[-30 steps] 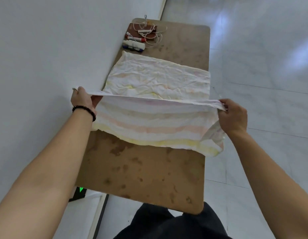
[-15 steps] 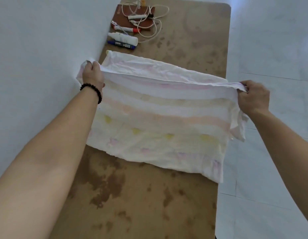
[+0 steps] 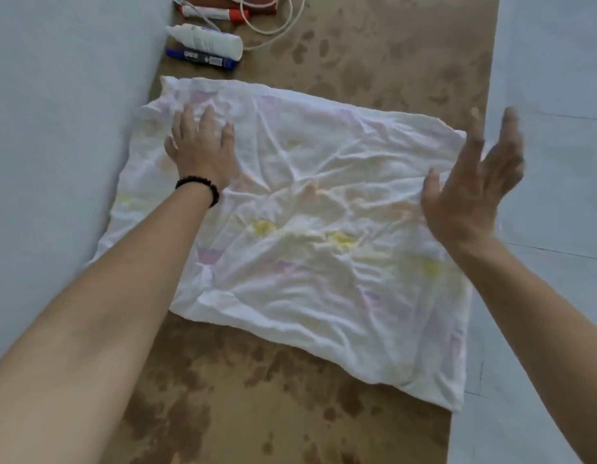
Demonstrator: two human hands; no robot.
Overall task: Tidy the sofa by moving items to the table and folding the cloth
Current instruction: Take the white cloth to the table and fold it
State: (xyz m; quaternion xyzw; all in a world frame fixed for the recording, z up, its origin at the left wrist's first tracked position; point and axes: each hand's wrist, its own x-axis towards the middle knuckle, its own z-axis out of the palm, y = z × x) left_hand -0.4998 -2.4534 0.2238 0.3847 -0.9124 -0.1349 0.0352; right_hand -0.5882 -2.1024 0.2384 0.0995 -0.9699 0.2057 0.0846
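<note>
On the left, the cloth's edge rides up against the wall (image 3: 56, 128). The left grip (image 3: 201, 149) lies flat with fingers straight and spread, pressing the far-left part of the cloth (image 3: 324, 262). Beyond it, a bottle (image 3: 206, 41) and a marker (image 3: 200, 57) lie well clear. The cloth is spread across the middle of the desk (image 3: 290, 413), wrinkled and limp, seemingly doubled. It looks light and soft with no stiffness, and likely to slide and bunch unless pinned. For the next fold, pinch both corners of one short edge, catching every layer. The right grip (image 3: 471, 189) hovers open above the cloth's right edge, palm turned inward, holding nothing.
</note>
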